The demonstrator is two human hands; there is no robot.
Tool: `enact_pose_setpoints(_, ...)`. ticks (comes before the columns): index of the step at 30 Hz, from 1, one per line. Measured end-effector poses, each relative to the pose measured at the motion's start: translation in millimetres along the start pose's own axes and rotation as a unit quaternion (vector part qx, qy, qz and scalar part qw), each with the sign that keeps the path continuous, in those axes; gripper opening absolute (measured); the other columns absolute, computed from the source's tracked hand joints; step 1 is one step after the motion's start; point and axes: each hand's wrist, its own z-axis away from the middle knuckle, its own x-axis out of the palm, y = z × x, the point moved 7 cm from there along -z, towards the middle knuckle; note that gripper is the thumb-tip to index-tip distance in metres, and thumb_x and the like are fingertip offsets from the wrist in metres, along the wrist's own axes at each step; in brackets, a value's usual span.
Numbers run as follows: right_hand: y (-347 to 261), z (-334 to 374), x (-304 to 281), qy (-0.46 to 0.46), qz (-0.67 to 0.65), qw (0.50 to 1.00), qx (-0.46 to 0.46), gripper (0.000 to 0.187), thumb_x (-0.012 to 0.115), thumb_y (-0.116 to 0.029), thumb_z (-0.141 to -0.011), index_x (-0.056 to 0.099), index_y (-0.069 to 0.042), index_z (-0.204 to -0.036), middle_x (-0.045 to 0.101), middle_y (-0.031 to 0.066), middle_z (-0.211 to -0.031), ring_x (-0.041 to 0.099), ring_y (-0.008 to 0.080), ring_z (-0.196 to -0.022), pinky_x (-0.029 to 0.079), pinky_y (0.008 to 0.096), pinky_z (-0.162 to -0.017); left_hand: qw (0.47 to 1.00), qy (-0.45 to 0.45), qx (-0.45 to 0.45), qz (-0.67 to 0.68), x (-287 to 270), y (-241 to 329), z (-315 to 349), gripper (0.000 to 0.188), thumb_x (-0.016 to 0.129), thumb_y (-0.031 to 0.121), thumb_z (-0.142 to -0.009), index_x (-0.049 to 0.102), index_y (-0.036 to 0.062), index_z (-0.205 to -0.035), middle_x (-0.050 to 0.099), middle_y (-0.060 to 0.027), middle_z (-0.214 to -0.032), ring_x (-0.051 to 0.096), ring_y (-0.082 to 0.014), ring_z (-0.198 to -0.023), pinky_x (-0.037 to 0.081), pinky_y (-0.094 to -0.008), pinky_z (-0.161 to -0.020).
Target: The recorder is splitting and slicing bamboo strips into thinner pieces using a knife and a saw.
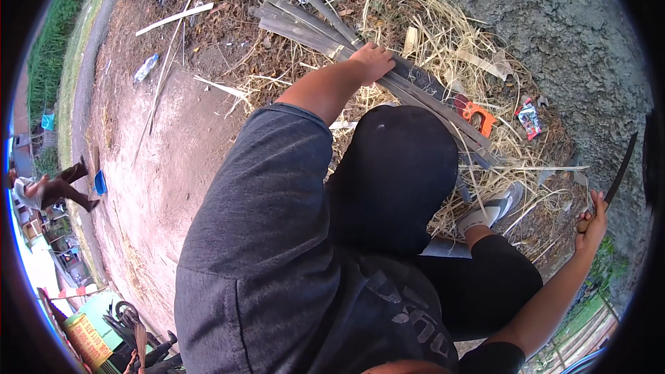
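Head view, and here's the left hand (374, 62), fingers clamped over the wooden slats (426, 102) that slant past the bent knee (395, 159) above the straw (429, 17), while the right hand (592, 223), fingers closed round its handle, holds a long dark knife (625, 166) out by the wall (554, 34)! Good work here, I'd say, wants the slats pinned firmly and that blade well clear of knee and knuckles. Writing: lettering on the dark shirt (263, 194), print on a crumpled sachet (528, 119), red characters across a yellow sign (88, 341).

Plastic bottle (146, 68) on dirt (183, 145), colourful packet (528, 119) near grey wall (547, 34)
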Motion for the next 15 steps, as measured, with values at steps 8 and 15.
enact_pose_setpoints(8,1,2,4,0.0,-0.004,1.0,0.019,0.038,0.066,-0.034,-0.092,0.06,-0.007,-0.118,0.063,0.0022,-0.115,0.042,0.0028,-0.059,0.041,0.019,-0.055,0.996,-0.001,-0.082,-0.02,12,-22,11,0.051,0.07,0.017,-0.079,0.052,0.0161,-0.127,0.051,-0.0078,-0.126,0.051,-0.0263,-0.119,0.038,-0.0448,-0.099)
enact_pose_setpoints(15,-6,8,8,0.003,-0.02,1.0,-0.001,0.034,0.068,-0.033,-0.09,0.064,-0.005,-0.108,0.064,0.0024,-0.109,0.042,0.0036,-0.059,0.04,0.0207,-0.055,0.993,-0.087,-0.078,0.0,14,-36,9,0.048,0.065,0.019,-0.084,0.051,0.0146,-0.13,0.055,-0.0096,-0.127,0.051,-0.0263,-0.121,0.039,-0.0455,-0.1)
